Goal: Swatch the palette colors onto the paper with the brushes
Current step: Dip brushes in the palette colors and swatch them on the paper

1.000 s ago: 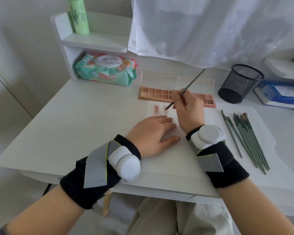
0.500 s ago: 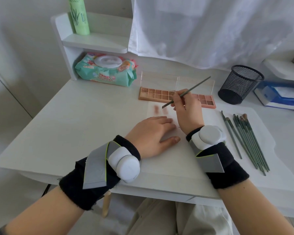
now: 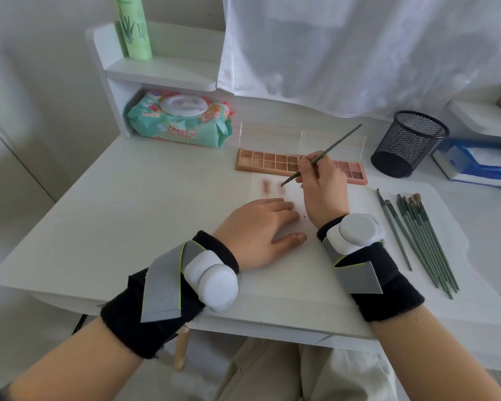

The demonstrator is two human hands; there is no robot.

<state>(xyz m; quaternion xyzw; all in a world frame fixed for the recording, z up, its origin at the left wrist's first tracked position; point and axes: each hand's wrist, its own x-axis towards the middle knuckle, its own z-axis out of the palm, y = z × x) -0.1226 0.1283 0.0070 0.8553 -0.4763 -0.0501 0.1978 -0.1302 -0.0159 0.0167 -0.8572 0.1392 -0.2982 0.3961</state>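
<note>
Upper left of frame: green bottle (image 3: 133, 27) upright on white shelf (image 3: 162, 72); wipes pack (image 3: 181, 120) w/ white lid lying beneath shelf on tabletop (image 3: 122, 204). Upper right: black mesh cup (image 3: 408, 144), upright; blue tissue pack (image 3: 480, 163) just beside it, at right edge. Top centre: white curtain (image 3: 344, 47) hanging behind tabletop.

Black wrist wraps, white pods

Each wrist wrap (image 3: 168, 308) has a grey strap (yellow-green edged) and a rounded white pod (image 3: 355, 233); beige trousers (image 3: 272, 371) below.
</note>
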